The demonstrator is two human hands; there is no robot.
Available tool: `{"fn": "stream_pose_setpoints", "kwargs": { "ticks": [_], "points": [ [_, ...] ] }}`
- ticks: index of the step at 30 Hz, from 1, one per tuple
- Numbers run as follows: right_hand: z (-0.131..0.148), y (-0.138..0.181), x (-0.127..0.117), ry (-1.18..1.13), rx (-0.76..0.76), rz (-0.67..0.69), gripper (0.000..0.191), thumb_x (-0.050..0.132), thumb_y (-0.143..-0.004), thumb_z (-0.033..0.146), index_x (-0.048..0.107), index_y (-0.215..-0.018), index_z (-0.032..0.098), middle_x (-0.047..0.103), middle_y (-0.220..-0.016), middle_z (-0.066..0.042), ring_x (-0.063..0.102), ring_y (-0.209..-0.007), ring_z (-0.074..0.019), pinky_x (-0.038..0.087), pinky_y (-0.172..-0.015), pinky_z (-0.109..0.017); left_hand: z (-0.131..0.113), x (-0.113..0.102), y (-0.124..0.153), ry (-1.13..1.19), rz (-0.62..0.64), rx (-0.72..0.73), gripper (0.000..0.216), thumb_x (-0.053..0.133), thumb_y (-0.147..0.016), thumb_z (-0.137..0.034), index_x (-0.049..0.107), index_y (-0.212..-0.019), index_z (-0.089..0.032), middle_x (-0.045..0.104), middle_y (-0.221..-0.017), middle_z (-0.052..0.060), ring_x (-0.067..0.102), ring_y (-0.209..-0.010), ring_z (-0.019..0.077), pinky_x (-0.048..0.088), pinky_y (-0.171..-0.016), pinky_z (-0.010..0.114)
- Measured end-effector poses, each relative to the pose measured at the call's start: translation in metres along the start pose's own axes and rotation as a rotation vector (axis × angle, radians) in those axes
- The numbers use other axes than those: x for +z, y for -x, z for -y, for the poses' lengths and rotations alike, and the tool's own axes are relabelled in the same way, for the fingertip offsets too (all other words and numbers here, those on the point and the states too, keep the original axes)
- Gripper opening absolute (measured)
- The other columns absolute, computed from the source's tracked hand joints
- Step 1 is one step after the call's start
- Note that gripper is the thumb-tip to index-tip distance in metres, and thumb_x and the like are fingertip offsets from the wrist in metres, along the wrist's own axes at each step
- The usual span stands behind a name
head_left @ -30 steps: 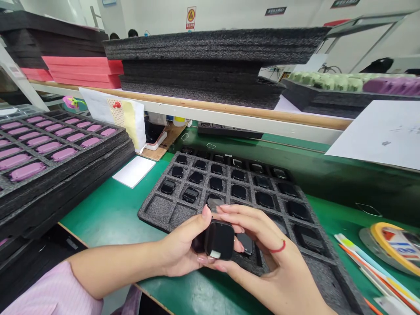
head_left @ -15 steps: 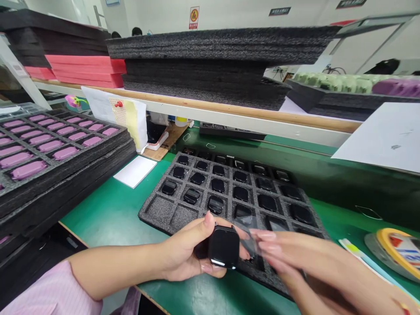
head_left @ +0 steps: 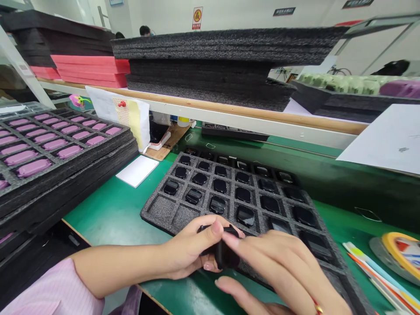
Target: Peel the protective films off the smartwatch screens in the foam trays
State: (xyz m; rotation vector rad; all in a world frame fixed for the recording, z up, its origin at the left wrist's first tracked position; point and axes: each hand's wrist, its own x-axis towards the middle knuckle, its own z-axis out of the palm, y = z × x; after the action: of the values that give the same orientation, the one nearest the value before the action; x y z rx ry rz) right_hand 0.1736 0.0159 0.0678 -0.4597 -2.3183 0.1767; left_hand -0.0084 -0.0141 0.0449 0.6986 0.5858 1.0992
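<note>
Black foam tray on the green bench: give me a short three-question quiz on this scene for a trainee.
1. True or false: the right hand touches the black device held in the left hand.
2. Multiple choice: what colour are the parts in the stacked foam trays at the left? A pink, B green, C white.
3. Fill in the blank: the black foam tray lies on a ____ bench top.

Key: 1 true; 2 A; 3 green.

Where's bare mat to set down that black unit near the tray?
Green mat between the foam stack of pink parts and the black foam tray, in front of the white card. Also green mat right of the tray, behind the pens. Crowded: the tray's filled pockets and around the left hand and right hand.
</note>
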Motion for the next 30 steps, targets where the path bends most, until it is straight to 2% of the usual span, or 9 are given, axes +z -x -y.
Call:
{"fn": "stream_pose_setpoints", "kwargs": {
  "ticks": [2, 5, 10, 15, 22, 24, 27, 29, 30],
  "points": [
    [-0.001, -0.004, 0.006, -0.040, 0.047, -0.006, 0.060, 0.073, -0.091, 0.036, 0.050, -0.144, 0.023, 0.069, -0.093, -0.007, 0.066, -0.081, -0.0219, 0.059, -0.072, -0.036, 0.003, 0.000, 0.001, -0.042, -0.012, 0.000, 0.063, 0.078, -0.070, -0.071, 0.056, -0.089, -0.015, 0.049, -0.064, -0.004, 0.034, -0.043, 0.0037, 0.022, -0.039, 0.018],
    [-0.002, -0.006, 0.009, -0.135, 0.094, 0.009, 0.045, 0.070, -0.091, 0.029, 0.053, -0.133, 0.023, 0.064, -0.088, -0.004, 0.063, -0.076, -0.0179, 0.057, -0.064, -0.029, 0.003, 0.001, 0.001, -0.061, -0.049, -0.010, 0.063, 0.081, -0.068, -0.069, 0.053, -0.087, -0.016, 0.054, -0.067, -0.002, 0.037, -0.043, 0.0032, 0.022, -0.041, 0.018],
    [-0.006, -0.009, 0.003, -0.137, 0.147, -0.010, 0.039, 0.072, -0.090, 0.035, 0.055, -0.123, 0.024, 0.067, -0.102, -0.006, 0.067, -0.092, -0.0192, 0.058, -0.076, -0.028, -0.003, 0.004, -0.001, 0.082, -0.066, -0.077, 0.059, 0.078, -0.073, -0.070, 0.054, -0.080, -0.016, 0.050, -0.057, -0.004, 0.031, -0.037, 0.0027, 0.016, -0.036, 0.018],
    [-0.007, -0.011, 0.006, -0.146, 0.131, -0.031, 0.038, 0.073, -0.090, 0.038, 0.056, -0.121, 0.023, 0.068, -0.101, -0.006, 0.067, -0.093, -0.0192, 0.058, -0.080, -0.029, -0.006, 0.004, -0.002, 0.054, -0.015, -0.099, 0.065, 0.073, -0.074, -0.074, 0.062, -0.089, -0.011, 0.061, -0.066, 0.003, 0.035, -0.037, 0.0031, 0.013, -0.032, 0.019],
    [-0.011, -0.010, -0.004, -0.101, 0.054, 0.053, 0.042, 0.068, -0.090, 0.020, 0.054, -0.130, 0.021, 0.066, -0.109, -0.007, 0.063, -0.100, -0.0193, 0.055, -0.083, -0.030, -0.004, 0.003, -0.002, 0.081, -0.024, -0.110, 0.057, 0.079, -0.074, -0.066, 0.058, -0.081, -0.014, 0.055, -0.063, -0.002, 0.033, -0.039, 0.0017, 0.018, -0.038, 0.017],
    [-0.017, -0.002, -0.016, -0.008, 0.064, 0.048, 0.040, 0.067, -0.088, 0.021, 0.055, -0.127, 0.020, 0.067, -0.107, -0.008, 0.063, -0.100, -0.0213, 0.054, -0.085, -0.034, -0.004, 0.003, -0.001, 0.077, -0.107, -0.112, 0.050, 0.084, -0.075, -0.055, 0.056, -0.081, -0.015, 0.059, -0.069, -0.001, 0.040, -0.044, 0.0021, 0.024, -0.042, 0.016],
    [-0.037, 0.025, -0.037, 0.192, 0.133, 0.032, 0.036, 0.066, -0.091, 0.034, 0.058, -0.123, 0.019, 0.067, -0.106, -0.010, 0.065, -0.097, -0.0255, 0.054, -0.082, -0.039, -0.007, 0.004, 0.000, 0.072, -0.259, -0.113, 0.042, 0.086, -0.077, -0.044, 0.057, -0.084, -0.015, 0.070, -0.100, 0.010, 0.053, -0.057, 0.0046, 0.038, -0.053, 0.016],
    [-0.057, 0.052, -0.052, 0.323, 0.186, 0.055, 0.034, 0.062, -0.093, 0.045, 0.062, -0.117, 0.021, 0.069, -0.103, -0.010, 0.067, -0.090, -0.0268, 0.055, -0.074, -0.041, -0.009, 0.006, 0.001, 0.086, -0.279, -0.108, 0.044, 0.083, -0.077, -0.051, 0.059, -0.086, -0.015, 0.070, -0.109, 0.013, 0.058, -0.064, 0.0081, 0.044, -0.059, 0.019],
    [-0.068, 0.067, -0.058, 0.379, 0.211, 0.079, 0.036, 0.060, -0.093, 0.051, 0.064, -0.114, 0.022, 0.069, -0.102, -0.010, 0.068, -0.088, -0.0279, 0.056, -0.071, -0.042, -0.010, 0.007, 0.001, 0.086, -0.255, -0.110, 0.047, 0.080, -0.077, -0.057, 0.058, -0.084, -0.015, 0.071, -0.106, 0.012, 0.059, -0.064, 0.0090, 0.045, -0.059, 0.020]
  ]
}}
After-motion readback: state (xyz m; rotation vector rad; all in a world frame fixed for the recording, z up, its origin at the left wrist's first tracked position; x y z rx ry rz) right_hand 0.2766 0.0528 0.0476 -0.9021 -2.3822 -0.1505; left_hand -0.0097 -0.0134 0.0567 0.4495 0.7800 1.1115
